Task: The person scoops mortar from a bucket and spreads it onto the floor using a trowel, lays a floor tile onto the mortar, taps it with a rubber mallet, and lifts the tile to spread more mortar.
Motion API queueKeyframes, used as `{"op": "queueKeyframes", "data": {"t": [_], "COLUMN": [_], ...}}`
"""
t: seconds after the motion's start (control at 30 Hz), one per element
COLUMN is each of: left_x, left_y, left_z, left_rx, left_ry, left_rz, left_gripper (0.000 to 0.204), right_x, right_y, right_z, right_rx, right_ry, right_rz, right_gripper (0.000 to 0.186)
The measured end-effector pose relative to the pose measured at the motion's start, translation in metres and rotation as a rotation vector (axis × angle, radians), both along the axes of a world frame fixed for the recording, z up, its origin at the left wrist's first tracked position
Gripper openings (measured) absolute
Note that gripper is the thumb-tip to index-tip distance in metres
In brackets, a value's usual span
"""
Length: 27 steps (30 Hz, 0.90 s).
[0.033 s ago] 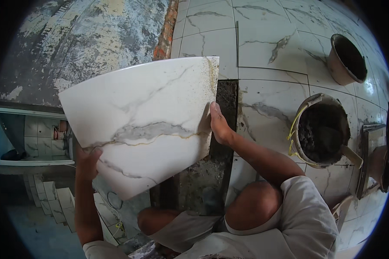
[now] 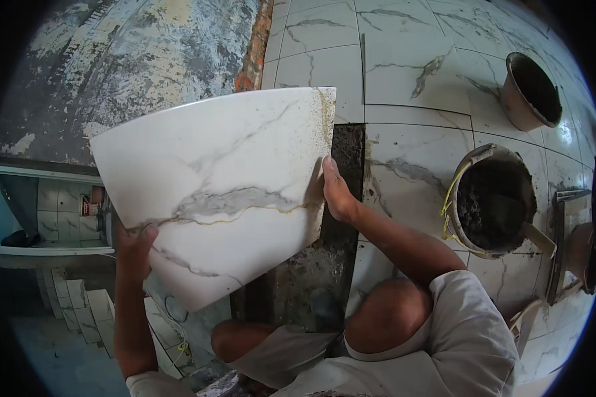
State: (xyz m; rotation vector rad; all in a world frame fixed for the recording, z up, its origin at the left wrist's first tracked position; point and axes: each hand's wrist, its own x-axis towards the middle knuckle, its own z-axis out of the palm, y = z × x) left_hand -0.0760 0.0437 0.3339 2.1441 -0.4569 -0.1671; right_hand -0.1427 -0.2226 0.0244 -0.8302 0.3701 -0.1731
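Between my two hands I hold up a large white floor tile (image 2: 238,159) with grey and gold marble veins. It is tilted, and speckled dirt runs along its right edge. My left hand (image 2: 135,250) grips the lower left edge, thumb on the face and fingers hidden behind. My right hand (image 2: 338,192) clasps the right edge, with the thumb along the rim and the other fingers out of sight. Below the tile runs a dark, bare strip of floor (image 2: 311,278), partly covered by it.
To the right stands a bucket of wet grey mortar (image 2: 493,198) with a tool in it. Beyond it is a second bucket (image 2: 533,91). Laid marble tiles (image 2: 410,73) cover the right side. Stairs (image 2: 79,304) drop away at the lower left, beside a scuffed grey wall (image 2: 152,53).
The tile's lower edge has shifted very slightly downward. Both hands keep the same hold on it, and the buckets have not moved.
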Motion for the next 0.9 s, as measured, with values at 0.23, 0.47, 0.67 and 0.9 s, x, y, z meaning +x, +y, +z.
{"op": "queueKeyframes", "data": {"t": [0.23,0.47,0.67,0.9], "left_x": [-0.038,-0.067,-0.062,-0.006], "left_y": [-0.093,-0.114,-0.080,-0.064], "left_z": [0.057,0.072,0.082,0.024], "left_rx": [0.082,0.176,0.125,0.117], "left_ry": [-0.106,-0.222,-0.276,0.016], "left_rz": [-0.006,0.004,0.029,-0.055], "left_gripper": [0.062,0.062,0.060,0.056], "right_x": [0.025,0.052,0.013,-0.122], "right_y": [-0.005,-0.011,-0.074,0.037], "right_z": [0.111,0.165,-0.034,-0.076], "right_rx": [-1.096,-1.359,-0.714,0.653], "right_ry": [-0.215,-0.471,0.620,0.013], "right_rz": [-0.520,-0.638,-0.453,0.218], "right_gripper": [0.094,0.107,0.069,0.061]}}
